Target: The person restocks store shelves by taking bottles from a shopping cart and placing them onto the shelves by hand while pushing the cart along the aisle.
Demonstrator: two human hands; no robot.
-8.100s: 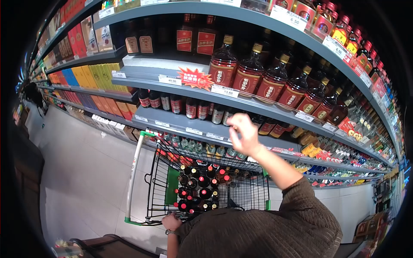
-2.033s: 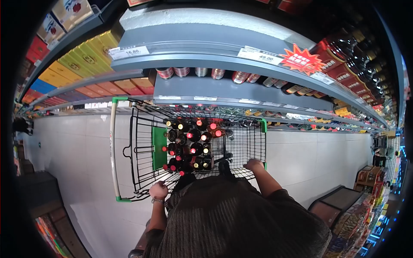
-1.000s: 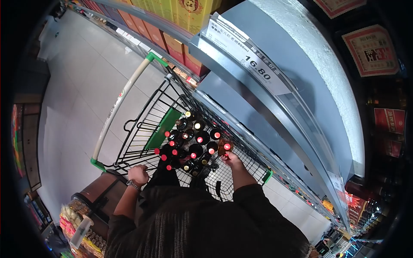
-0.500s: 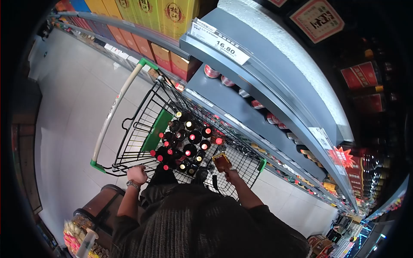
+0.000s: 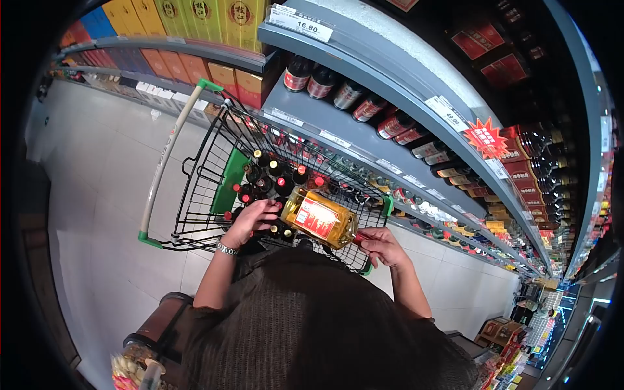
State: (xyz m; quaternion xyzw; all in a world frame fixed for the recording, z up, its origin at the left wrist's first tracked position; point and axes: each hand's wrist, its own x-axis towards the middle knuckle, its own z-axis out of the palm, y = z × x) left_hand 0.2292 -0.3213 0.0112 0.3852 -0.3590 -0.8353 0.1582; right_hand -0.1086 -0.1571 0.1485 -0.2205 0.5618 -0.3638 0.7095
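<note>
1. Clearly, the right hand grasps an amber bottle by its neck, at the red cap.
2. The left hand, a watch on its wrist, has its fingers loosely bent and wrapped around nothing, just beside the bottle's base; whether the fingertips touch the glass, I cannot tell.
3. The bottle is tilted above the shopping cart, red-and-white label facing up, neck pointing right and near, base to the left and far.
4. Below and left of it, dark bottles with red or yellowish caps stand close together in the cart, beside a green panel.
5. The cart's pale handle is at the left, over the tiled floor.
6. Beyond the cart, a grey shelf carries a row of red-labelled bottles.
7. Above that row are price tags reading 16.80 and 49.00, with a red starburst sign right of the latter.
8. Far left, yellow-green boxes stand above orange ones.
</note>
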